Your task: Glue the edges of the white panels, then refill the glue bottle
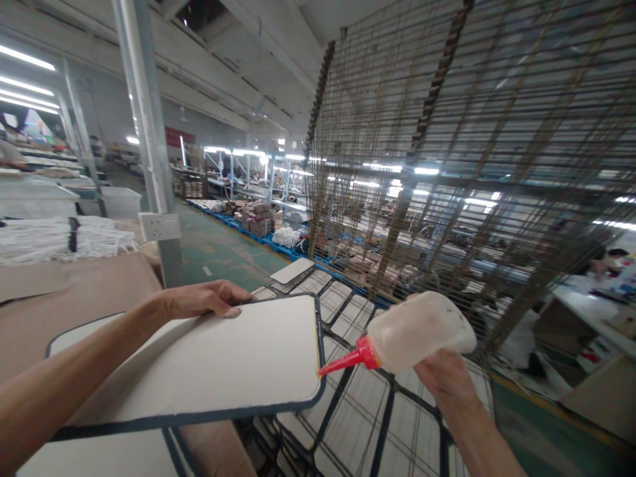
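Observation:
A large white panel [238, 358] with rounded corners and a dark blue edge lies tilted in front of me. My left hand [209, 299] grips its far edge, thumb on top and fingers at the rim. My right hand [444, 374] is closed round a translucent squeeze bottle [420, 331] with a red nozzle. The nozzle's tip touches the panel's right edge near the lower right corner. A thin yellowish line runs along the inside of that edge.
Below and right, a wire rack [362, 404] holds several white panels. Raised wire racks [412, 159] stand behind it. A metal post [149, 132] with a socket box rises at left, beside a brown-covered table [99, 285]. A cluttered desk [591, 318] is at right.

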`<state>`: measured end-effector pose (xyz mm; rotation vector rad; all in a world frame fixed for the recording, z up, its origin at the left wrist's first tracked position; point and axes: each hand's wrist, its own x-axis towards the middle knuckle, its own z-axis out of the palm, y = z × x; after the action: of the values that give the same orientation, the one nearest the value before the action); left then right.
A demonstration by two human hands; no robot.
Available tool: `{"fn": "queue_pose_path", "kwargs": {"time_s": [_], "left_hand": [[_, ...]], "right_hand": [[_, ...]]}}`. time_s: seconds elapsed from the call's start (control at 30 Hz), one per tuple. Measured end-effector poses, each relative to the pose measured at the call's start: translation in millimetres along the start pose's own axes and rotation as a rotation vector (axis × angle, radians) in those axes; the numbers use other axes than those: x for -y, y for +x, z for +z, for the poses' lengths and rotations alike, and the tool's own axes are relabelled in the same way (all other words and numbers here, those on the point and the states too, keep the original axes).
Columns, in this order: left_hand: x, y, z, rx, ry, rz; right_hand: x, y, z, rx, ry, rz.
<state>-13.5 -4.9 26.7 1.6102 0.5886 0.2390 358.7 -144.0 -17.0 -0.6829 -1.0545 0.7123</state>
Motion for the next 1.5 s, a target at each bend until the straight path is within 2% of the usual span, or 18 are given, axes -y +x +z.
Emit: {"fn": "queue_pose_path", "kwargs": {"time_s": [0.07, 0.13, 0.4, 0.57, 0.73, 1.0, 1.27, 1.5], "left_hand": [[2, -1, -0.5, -0.012, -0.014, 0.004], [4, -2, -1.4, -0.032, -0.029, 0.011], [22, -6, -3.2, -0.081, -0.117, 0.041], [33, -5, -4.2, -0.101, -0.197, 0.055], [54, -1, -6.5, -0.169, -0.279, 0.086], [77, 6, 0.3, -0.252, -0.424, 0.132], [96, 16, 6.2, -0.288, -0.486, 0.181], [95, 19, 15.1, -0.339, -0.512, 0.189]], "right_hand": [[-5, -1, -7, 0.076, 0.024, 0.109], [-9, -1, -11, 0.1, 0.036, 0.143], [-14, -9, -10, 0.027, 0.025, 0.077], [-18, -17, -1, -0.097, 0.004, 0.025], [-25, -26, 5, -0.188, -0.006, -0.038], [-27, -31, 29, -0.329, -0.033, -0.183], [-34, -29, 36, -0.39, -0.017, -0.204], [-37, -27, 37, -0.361, -0.039, -0.216]]}}
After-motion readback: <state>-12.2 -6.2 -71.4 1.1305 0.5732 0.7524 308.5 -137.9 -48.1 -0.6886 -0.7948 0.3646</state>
